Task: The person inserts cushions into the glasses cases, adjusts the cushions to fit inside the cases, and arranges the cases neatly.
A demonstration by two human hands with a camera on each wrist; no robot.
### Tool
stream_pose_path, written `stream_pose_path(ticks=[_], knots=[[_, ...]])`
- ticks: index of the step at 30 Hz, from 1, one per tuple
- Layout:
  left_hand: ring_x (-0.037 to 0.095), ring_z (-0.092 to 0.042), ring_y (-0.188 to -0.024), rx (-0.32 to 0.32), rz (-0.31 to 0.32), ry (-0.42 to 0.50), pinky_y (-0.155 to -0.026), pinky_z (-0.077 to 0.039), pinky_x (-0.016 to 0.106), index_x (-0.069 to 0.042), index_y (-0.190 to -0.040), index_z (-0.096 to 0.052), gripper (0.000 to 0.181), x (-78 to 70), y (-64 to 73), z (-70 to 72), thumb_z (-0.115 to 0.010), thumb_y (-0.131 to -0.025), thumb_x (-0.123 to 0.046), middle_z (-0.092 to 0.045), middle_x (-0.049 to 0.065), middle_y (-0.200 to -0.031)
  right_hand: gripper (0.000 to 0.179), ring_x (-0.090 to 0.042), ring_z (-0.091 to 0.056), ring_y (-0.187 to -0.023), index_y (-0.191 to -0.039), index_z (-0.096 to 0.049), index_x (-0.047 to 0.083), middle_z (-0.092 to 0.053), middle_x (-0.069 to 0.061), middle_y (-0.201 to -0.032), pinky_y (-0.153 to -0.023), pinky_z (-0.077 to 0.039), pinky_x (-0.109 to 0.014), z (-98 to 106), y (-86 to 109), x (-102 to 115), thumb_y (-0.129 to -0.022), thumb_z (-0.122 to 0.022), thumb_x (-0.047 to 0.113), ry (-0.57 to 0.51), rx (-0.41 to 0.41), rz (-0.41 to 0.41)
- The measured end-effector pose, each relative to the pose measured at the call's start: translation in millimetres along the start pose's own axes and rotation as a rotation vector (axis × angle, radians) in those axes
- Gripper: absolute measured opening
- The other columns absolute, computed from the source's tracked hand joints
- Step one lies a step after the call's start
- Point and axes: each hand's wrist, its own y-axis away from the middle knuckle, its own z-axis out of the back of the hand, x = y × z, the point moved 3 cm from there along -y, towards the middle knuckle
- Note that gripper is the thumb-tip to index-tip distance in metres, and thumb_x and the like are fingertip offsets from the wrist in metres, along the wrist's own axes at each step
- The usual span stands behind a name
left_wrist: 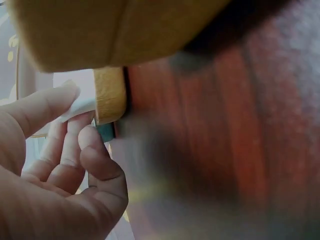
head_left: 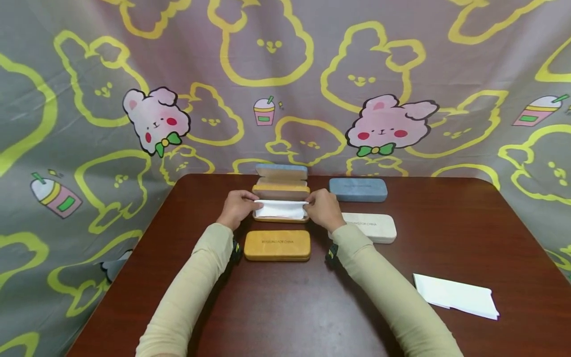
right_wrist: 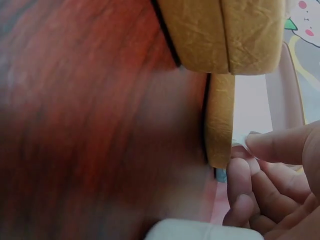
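A folded white cloth [head_left: 280, 209] lies in the opened yellow glasses case [head_left: 281, 192], whose lid stands up at the back. At the cloth's left end my left hand [head_left: 238, 209] pinches it between thumb and fingers; the left wrist view shows the thumb [left_wrist: 55, 102] on top of the cloth. My right hand [head_left: 324, 209] pinches the right end, with its thumb [right_wrist: 275, 142] over the white edge in the right wrist view. A closed yellow glasses case [head_left: 277, 246] sits just in front of the open one, between my forearms.
Behind the open yellow case stands an opened blue case [head_left: 282, 171]. To the right are a closed blue case [head_left: 358, 190] and a closed white case [head_left: 373, 228], partly behind my right wrist. Another folded white cloth [head_left: 457, 294] lies at the table's [head_left: 285, 317] right front.
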Motion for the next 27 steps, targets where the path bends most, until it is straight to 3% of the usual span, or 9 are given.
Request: stream_pose_path(ticks=[9, 17, 23, 27], knots=[[0.026, -0.058, -0.087, -0.021, 0.034, 0.067, -0.076, -0.050, 0.039, 0.004, -0.108, -0.069, 0.028, 3.8, 1.9, 4.0, -0.079, -0.087, -0.010, -0.063, 0.016, -0.109, 0.012, -0.015, -0.068, -0.060, -0.089, -0.080, 0.004, -0.069, 0.003, -0.062, -0.078, -0.056, -0.045, -3.2, -0.5, -0.4, -0.088, -0.078, 0.016, -0.022, -0.036, -0.027], [0.028, -0.060, -0.086, -0.040, 0.050, 0.070, -0.078, -0.051, 0.043, 0.003, -0.107, -0.072, 0.020, 5.7, -0.7, 6.4, -0.074, -0.091, -0.008, -0.065, 0.017, -0.104, 0.011, -0.021, -0.067, -0.071, -0.091, -0.080, 0.004, -0.074, -0.007, -0.085, -0.073, -0.056, -0.043, 4.3, -1.6, -3.4, -0.088, -0.077, 0.014, -0.036, -0.018, -0.017], [0.030, -0.062, -0.092, -0.057, 0.096, 0.104, -0.082, -0.052, 0.044, 0.002, -0.117, -0.070, 0.023, 6.3, -0.7, 11.1, -0.061, -0.099, -0.010, -0.065, 0.016, -0.107, 0.021, -0.029, -0.070, -0.079, -0.107, -0.074, -0.005, -0.073, -0.017, -0.092, -0.072, -0.057, -0.042, 18.9, -3.8, -8.8, -0.095, -0.060, 0.006, -0.212, 0.058, -0.184], [0.028, -0.062, -0.089, -0.040, 0.154, 0.144, -0.081, -0.052, 0.040, 0.003, -0.118, -0.067, 0.036, 6.0, -3.9, 11.1, -0.055, -0.105, -0.028, -0.063, 0.016, -0.106, 0.035, -0.034, -0.071, -0.086, -0.119, -0.065, -0.009, -0.071, -0.023, -0.096, -0.076, -0.057, -0.046, 24.5, -10.4, -10.8, -0.104, -0.047, 0.018, -0.315, 0.077, -0.286]])
